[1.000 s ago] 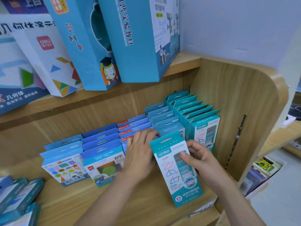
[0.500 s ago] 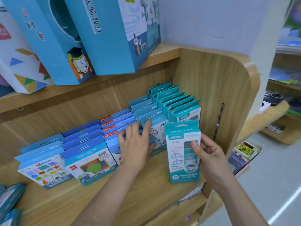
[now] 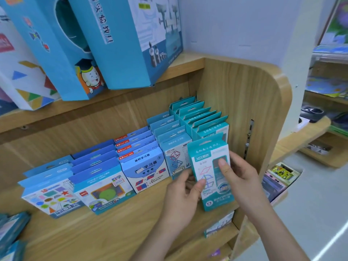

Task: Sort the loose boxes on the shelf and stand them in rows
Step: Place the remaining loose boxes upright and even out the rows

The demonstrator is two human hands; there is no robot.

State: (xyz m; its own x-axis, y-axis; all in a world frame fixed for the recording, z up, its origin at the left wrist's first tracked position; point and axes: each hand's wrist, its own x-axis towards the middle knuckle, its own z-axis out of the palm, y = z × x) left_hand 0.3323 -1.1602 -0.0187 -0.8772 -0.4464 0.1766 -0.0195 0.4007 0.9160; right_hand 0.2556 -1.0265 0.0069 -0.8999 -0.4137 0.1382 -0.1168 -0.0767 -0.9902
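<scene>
While both hands grip it, a teal box (image 3: 211,172) stands upright at the front of the right-hand row (image 3: 203,119) on the wooden shelf (image 3: 113,228). Right hand (image 3: 243,178) pinches its right edge, thumb on the face; left hand (image 3: 184,196) holds its left edge. 4 more rows (image 3: 98,174) of blue boxes stand to the left.

Bright, even indoor light; soft shadows under the boxes (image 3: 146,166). Slight overall blur, wide-angle bending at edges, floor (image 3: 320,213) glare streak.
</scene>
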